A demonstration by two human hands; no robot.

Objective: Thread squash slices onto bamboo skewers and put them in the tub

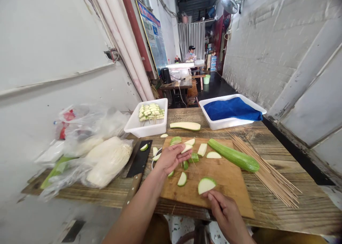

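Observation:
My left hand [173,157] pinches a pale half-round zucchini slice [186,148] between thumb and fingers, over the wooden cutting board [229,187]. My right hand [227,210], closed at the board's near edge, grips the lower end of a thin bamboo skewer [194,164]. A larger green-rimmed zucchini slice [207,185] sits on the skewer just beyond my right thumb. The skewer slants up toward my left fingers; whether its tip enters the left slice I cannot tell. Several cut slices [182,179] lie about on the board. A whole-looking zucchini [233,155] rests across its right side.
A cleaver [139,158] lies left of the board, a slice on its blade. Loose skewers [267,172] spread at right. Behind stand a white tub [145,130] of skewered slices and a tray [227,123] with blue cloth. Plastic bags [107,158] fill the left; a person [191,54] sits far back.

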